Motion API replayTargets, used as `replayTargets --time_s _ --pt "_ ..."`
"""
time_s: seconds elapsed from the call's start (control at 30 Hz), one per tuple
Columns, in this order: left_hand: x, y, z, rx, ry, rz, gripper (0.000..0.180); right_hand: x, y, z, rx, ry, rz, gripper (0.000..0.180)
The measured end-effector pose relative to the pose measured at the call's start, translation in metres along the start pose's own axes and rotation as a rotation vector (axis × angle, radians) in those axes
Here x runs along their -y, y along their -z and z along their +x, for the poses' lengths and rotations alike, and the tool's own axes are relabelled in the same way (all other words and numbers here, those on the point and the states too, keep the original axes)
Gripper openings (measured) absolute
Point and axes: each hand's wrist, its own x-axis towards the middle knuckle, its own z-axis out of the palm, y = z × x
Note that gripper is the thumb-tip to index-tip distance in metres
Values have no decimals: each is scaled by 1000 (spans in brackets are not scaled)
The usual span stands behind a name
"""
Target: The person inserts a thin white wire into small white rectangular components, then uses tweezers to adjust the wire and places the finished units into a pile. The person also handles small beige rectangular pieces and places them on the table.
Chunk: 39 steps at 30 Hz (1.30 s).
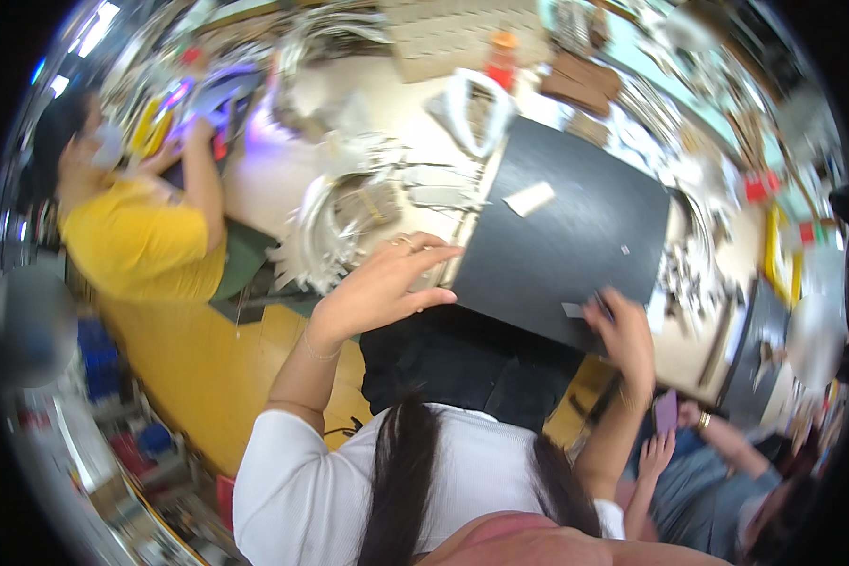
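Note:
A black flat board (575, 226) lies on the table in front of me. A cream rectangular piece (529, 199) rests on its upper part. My left hand (387, 283) is at the board's left edge, its thumb and fingers apart, fingertips beside a narrow pale strip along that edge. Over the lower right of the board, my right hand (624, 330) is curled, with a dark thing at its fingertips that is too blurred to name. Just left of those fingers sits a small light grey piece (572, 309).
Bundles of pale curved strips (313, 241) and a banded brown bundle (375, 205) lie left of the board. Beyond it stand a white-rimmed bag (475, 113) and an orange-red bottle (502, 62). A person in yellow (141, 241) works at left; another holds a purple phone (666, 412) at lower right.

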Motion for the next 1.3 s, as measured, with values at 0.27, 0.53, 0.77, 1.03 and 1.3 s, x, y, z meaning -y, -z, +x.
replayTargets --time_s 0.27,0.53,0.77,1.03,1.3 --pt "-4 39 -57 -58 44 143 65 -56 26 -122 4 83 -131 17" --pt "6 155 -216 -1295 363 124 26 -27 8 2 -147 262 -31 23" --pt "-18 356 -462 -2351 -162 683 35 105 11 60 -11 398 -78 21" --pt "-61 509 -548 -2075 -134 -110 82 222 17 68 -48 507 -113 21" --pt "-40 535 -538 -1964 -272 -91 52 242 16 79 -105 470 -201 21"
